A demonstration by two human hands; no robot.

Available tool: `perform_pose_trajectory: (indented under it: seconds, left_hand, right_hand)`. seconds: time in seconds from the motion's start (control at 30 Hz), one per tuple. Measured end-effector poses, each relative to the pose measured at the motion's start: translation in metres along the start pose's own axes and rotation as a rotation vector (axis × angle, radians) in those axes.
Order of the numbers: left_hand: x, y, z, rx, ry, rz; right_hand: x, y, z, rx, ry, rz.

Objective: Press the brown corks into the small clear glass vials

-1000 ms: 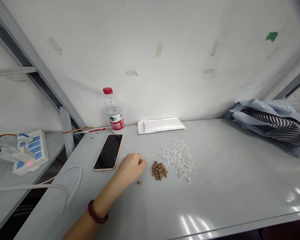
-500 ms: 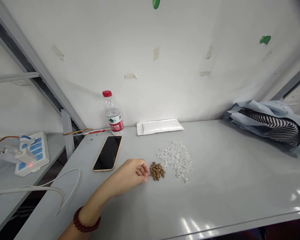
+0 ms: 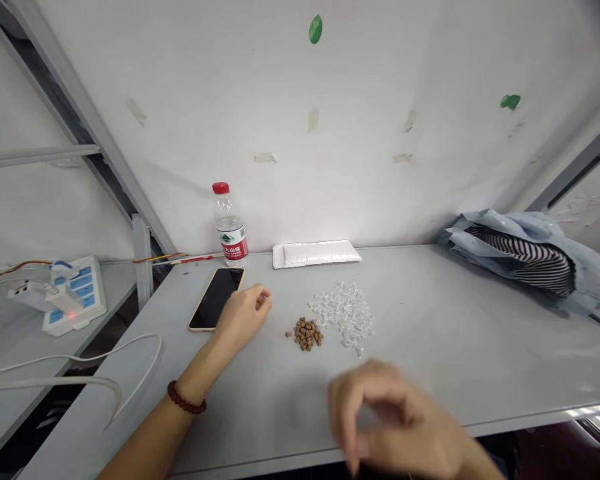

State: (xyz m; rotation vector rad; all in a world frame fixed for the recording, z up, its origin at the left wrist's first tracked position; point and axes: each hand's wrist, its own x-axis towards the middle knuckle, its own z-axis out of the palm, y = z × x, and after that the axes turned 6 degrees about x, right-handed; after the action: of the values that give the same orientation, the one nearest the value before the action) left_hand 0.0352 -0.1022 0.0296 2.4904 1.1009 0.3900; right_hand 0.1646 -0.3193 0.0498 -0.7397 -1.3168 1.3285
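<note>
My left hand (image 3: 245,310) is loosely closed above the table, over the lower right edge of a phone (image 3: 214,298); I see nothing between its curled fingers. A dark red beaded bracelet (image 3: 185,398) circles that wrist. To its right lies a small pile of brown pellets (image 3: 309,335), with a single pellet (image 3: 289,334) just left of it. Behind and right of the pellets spreads a heap of small clear plastic pieces (image 3: 347,315). My right hand (image 3: 395,420), blurred, hovers at the table's front edge with bent fingers apart and nothing visible in them.
A water bottle (image 3: 234,241) with a red cap stands at the wall behind the phone. A flat white packet (image 3: 320,254) lies along the back. Blue and striped cloth (image 3: 530,260) fills the right side. At left are a power strip (image 3: 83,300) and white cables (image 3: 125,337).
My left hand went to the pellet pile, then drew back up and left toward the phone. The stray pellet now lies beside the pile. My right hand has come into view at the bottom right.
</note>
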Motion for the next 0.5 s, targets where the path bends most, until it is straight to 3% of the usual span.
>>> perform_pose_trajectory:
  seconds: [0.13, 0.27, 0.37, 0.5]
  left_hand:
    - [0.014, -0.025, -0.007, 0.228, 0.171, -0.141]
    - [0.023, -0.045, -0.004, 0.355, 0.159, -0.290]
    - [0.031, -0.052, 0.000, 0.407, 0.145, -0.345]
    - [0.038, -0.050, 0.002, 0.424, 0.116, -0.384]
  right_hand:
    - [0.008, -0.034, -0.075, -0.251, 0.364, -0.038]
    - [0.019, -0.032, -0.131, -0.315, 0.725, -0.115]
    - [0.015, -0.021, -0.146, -0.364, 0.835, -0.098]
    - [0.005, -0.014, -0.144, -0.478, 0.798, -0.050]
